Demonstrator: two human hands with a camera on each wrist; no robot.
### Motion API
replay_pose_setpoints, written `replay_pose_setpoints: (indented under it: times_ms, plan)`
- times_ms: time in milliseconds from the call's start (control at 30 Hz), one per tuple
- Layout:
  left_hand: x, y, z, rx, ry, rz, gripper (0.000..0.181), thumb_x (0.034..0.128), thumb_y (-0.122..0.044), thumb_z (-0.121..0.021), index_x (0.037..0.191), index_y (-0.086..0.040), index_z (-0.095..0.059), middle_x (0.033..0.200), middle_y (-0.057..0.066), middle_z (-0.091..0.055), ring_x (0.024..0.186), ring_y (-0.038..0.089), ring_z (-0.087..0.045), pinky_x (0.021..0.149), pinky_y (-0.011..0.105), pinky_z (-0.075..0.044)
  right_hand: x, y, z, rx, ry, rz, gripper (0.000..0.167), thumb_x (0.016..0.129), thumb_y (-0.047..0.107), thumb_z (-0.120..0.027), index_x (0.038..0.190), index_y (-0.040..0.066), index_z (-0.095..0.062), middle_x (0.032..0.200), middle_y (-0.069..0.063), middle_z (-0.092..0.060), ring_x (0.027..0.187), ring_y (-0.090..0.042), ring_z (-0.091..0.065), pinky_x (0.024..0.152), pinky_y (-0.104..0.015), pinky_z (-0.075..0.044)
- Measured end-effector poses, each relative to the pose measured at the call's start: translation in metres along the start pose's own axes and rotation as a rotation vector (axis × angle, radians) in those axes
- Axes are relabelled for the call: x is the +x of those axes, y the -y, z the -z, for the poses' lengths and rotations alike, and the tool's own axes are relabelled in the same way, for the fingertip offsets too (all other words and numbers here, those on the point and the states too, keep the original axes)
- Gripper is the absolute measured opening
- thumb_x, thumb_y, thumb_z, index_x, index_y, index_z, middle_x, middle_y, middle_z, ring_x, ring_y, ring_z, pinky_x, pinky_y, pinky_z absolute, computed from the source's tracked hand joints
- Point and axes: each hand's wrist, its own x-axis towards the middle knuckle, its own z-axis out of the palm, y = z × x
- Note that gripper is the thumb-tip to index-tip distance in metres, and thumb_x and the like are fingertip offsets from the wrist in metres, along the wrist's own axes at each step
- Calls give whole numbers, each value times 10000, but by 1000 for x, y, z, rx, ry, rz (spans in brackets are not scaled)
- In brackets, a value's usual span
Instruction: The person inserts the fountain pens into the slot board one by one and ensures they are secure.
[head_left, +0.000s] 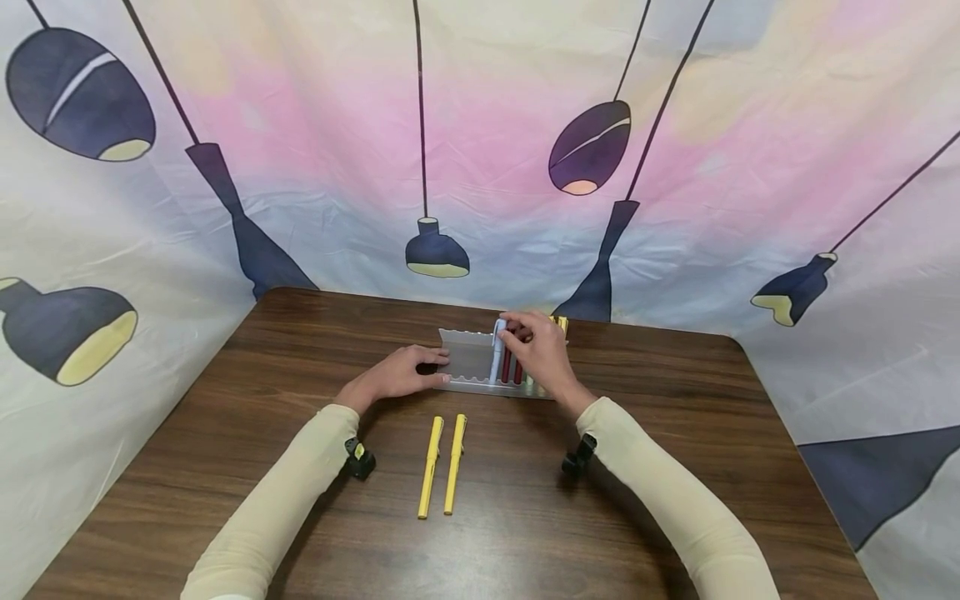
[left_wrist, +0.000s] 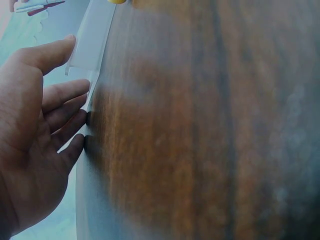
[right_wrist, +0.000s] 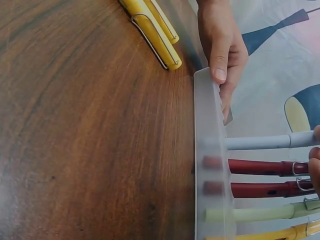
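Observation:
A clear, notched plastic pen rack (head_left: 467,358) stands near the back of the table. My right hand (head_left: 543,350) pinches the upper part of a pale blue-white pen (head_left: 496,367), whose lower end meets the rack's front rail. Beside that pen, dark red pens (right_wrist: 255,167), a pale green pen (right_wrist: 255,214) and a yellow pen (right_wrist: 280,234) lie in the rack's slots. At the rack's left end rests my left hand (head_left: 397,373); its thumb and fairly straight fingers touch the edge (left_wrist: 90,45). In the right wrist view only fingertips of the right hand show.
Two yellow pens (head_left: 430,467) (head_left: 455,464) lie side by side on the brown wooden table (head_left: 510,533), in front of the rack. Behind the table's back edge hangs a cloth (head_left: 337,167) printed with lamps.

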Motion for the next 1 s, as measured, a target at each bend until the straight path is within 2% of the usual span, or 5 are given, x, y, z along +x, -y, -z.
replay_pose_setpoints:
  times_ms: [400,600,1000]
  plan:
    - [-3,-5,3,0,4,-11,563,1021,-434,-614,1429,-46,-600,1560,125,-477,1467,368,-393,1166,555,-356,5,2,0,-52,22,-32,283,958,183,-747,1231,109,-758,943,-54,-664,791,-174,-648,674,-341,-540]
    - [-4,-8,3,-11,7,-11,570,1018,-443,-614,1428,-47,-602,1561,131,-476,1464,382,-392,1160,566,-358,5,4,2,-35,22,-39,280,960,162,-741,1232,95,-755,943,-61,-663,780,-178,-649,671,-338,-540]
    - [-2,-4,1,-6,4,2,574,1012,-453,-622,1431,-61,-603,1563,101,-478,1475,349,-387,1176,544,-347,-7,1,7,8,-1,-11,215,938,166,-767,1132,75,-780,912,-45,-681,774,-167,-651,686,-340,-558]
